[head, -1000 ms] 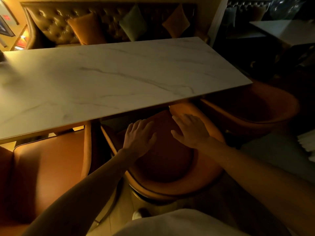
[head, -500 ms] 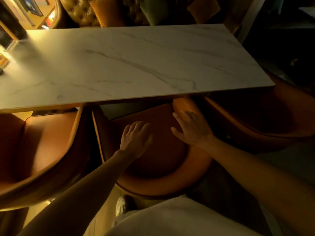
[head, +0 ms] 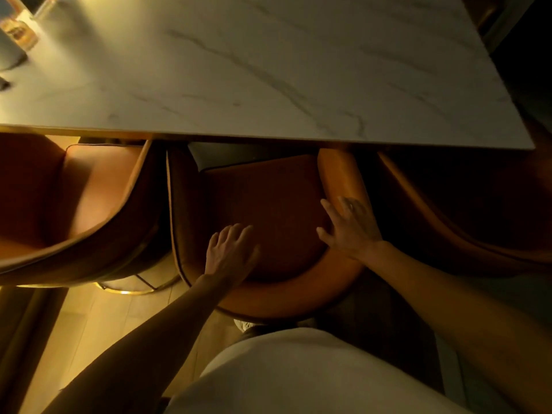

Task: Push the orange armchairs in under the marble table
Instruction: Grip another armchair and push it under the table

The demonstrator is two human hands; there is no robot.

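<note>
The white marble table [head: 268, 70] fills the top of the view. Three orange armchairs line its near edge. The middle armchair [head: 268, 204] is straight below me, its seat front just under the tabletop. My left hand [head: 230, 252] lies flat with fingers spread over the seat near the curved back. My right hand [head: 349, 228] rests flat on the chair's right arm and back rim, fingers apart. A left armchair [head: 74, 204] and a right armchair [head: 463, 210] stand beside it, each partly under the table.
A glass and a dark object [head: 15, 40] sit at the table's far left corner. The left chair's gold ring base [head: 131, 286] rests on the wooden floor [head: 98, 324]. My light-clothed torso [head: 283, 375] is at the bottom.
My view has tilted down and come closer over the table. The middle armchair now sits nearer the table edge. My right hand has shifted outward onto the chair's right rim.
</note>
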